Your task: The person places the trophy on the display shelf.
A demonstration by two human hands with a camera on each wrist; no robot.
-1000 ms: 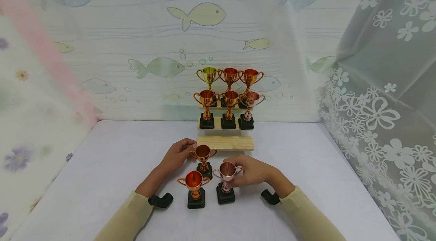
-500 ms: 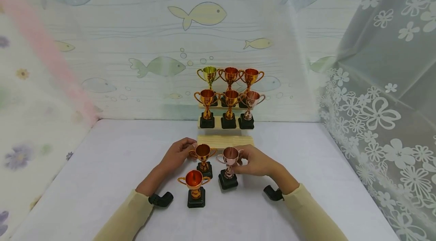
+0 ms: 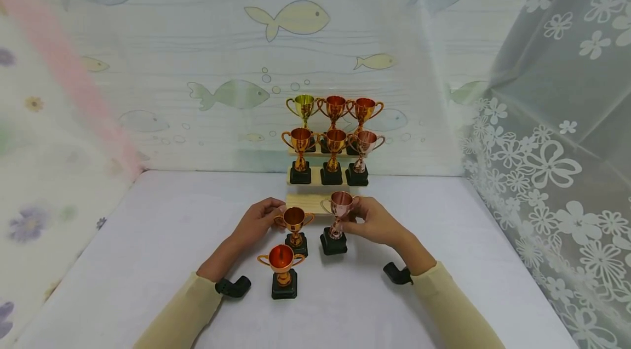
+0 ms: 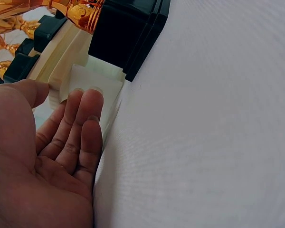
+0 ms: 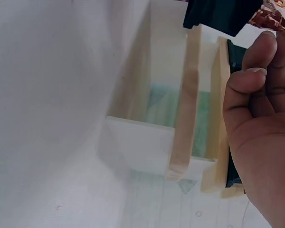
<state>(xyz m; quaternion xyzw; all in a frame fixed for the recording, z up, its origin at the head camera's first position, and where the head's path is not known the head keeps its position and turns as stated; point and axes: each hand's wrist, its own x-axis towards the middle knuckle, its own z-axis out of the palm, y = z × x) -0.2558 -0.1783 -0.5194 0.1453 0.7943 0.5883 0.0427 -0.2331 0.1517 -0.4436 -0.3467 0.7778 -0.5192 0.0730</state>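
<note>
My right hand [image 3: 377, 221] pinches the stem of a rose-gold trophy [image 3: 341, 205], slightly tilted, in front of the stand's lowest step [image 3: 303, 202]. In the right wrist view its black base [image 5: 221, 15] is beside a wooden slat [image 5: 186, 104]. My left hand [image 3: 257, 221] touches the left end of the stand. Seen from the left wrist, its fingers [image 4: 88, 111] lie fairly straight against the white side panel [image 4: 92, 78], thumb at the wood. A copper trophy [image 3: 294, 219] stands beside the left hand, and an orange-red trophy [image 3: 281, 259] stands nearer the front.
Several trophies stand on the two upper steps: a gold-green one [image 3: 304, 105] at the back left, and another rose-gold one [image 3: 366, 143] at the middle step's right. Behind the white table [image 3: 172, 201] hangs a fish-patterned curtain [image 3: 197, 36].
My right hand has carried the rose-gold trophy forward and slightly right, from beside the orange-red trophy to near the lowest step. The left hand has stayed at the stand.
</note>
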